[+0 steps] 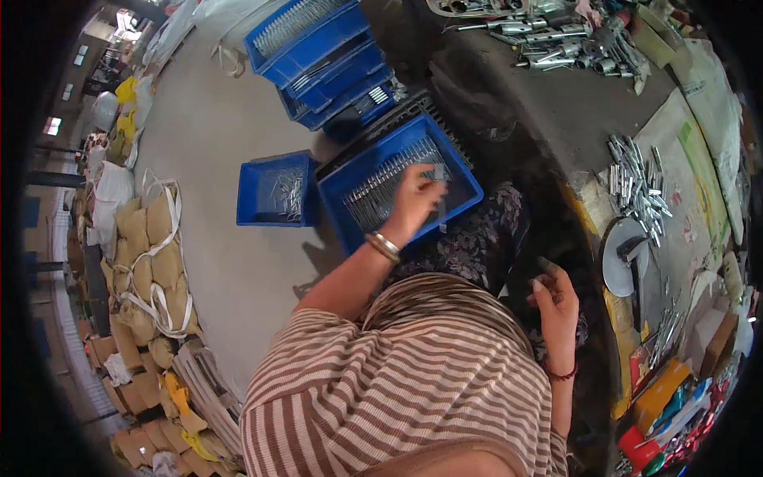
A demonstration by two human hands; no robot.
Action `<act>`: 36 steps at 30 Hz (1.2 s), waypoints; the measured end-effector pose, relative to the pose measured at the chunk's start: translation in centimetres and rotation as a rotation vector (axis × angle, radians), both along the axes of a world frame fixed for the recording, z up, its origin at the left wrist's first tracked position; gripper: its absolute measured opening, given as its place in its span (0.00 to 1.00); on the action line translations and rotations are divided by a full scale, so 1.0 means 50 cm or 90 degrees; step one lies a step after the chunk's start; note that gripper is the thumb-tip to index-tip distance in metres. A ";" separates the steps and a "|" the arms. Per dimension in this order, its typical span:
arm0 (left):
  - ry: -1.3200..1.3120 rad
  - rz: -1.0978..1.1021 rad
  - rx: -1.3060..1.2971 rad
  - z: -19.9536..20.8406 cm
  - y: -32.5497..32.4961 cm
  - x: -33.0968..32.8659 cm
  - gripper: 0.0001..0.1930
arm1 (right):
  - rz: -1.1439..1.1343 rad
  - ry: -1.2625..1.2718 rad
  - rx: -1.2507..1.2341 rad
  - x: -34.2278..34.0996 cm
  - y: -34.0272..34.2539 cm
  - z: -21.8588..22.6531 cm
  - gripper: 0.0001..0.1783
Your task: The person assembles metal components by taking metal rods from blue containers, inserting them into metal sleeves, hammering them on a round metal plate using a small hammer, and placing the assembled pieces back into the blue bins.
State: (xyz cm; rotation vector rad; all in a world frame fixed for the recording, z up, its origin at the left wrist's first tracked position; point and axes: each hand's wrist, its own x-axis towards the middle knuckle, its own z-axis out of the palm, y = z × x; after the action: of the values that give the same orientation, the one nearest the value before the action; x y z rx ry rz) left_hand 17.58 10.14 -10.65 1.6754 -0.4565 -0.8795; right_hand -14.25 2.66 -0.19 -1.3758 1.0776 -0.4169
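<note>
My left hand (415, 205), with bracelets at the wrist, is over a blue plastic bin (469, 195) by my lap. Its fingers are closed and somewhat blurred around a slim shiny metal piece (442, 213), whose kind I cannot make out. Under the hand, slender metal tools (373, 199) lie side by side in a long row inside the bin. My right hand (559, 302) hangs between my lap and the workbench, a red bead bracelet on its wrist. Its fingers are loosely bent, thumb and forefinger apart, with nothing visible between them.
A smaller blue bin (248, 195) with loose metal pieces stands on the floor to the left. Stacked blue bins (318, 71) are ahead. On the bench at right lie metal tubes (636, 183), a round metal disc (624, 258) and heaped sockets (556, 44). Tan sacks (151, 254) line the left.
</note>
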 end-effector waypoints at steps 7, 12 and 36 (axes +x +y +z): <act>-0.320 0.162 0.315 -0.252 0.214 0.248 0.24 | 0.011 -0.017 0.039 -0.022 -0.001 -0.055 0.19; -0.330 0.126 0.398 -0.275 0.194 0.273 0.24 | 0.025 0.008 0.015 -0.028 0.002 -0.056 0.16; -0.567 -0.465 -0.295 0.260 -0.396 -0.230 0.35 | -0.019 0.036 -0.164 -0.063 0.014 0.016 0.16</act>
State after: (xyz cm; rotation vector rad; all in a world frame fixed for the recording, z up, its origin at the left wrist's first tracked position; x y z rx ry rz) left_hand 6.10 -9.65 2.35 1.3793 -1.8117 -0.3980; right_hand -17.39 3.36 0.60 -1.6078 1.1204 -0.5567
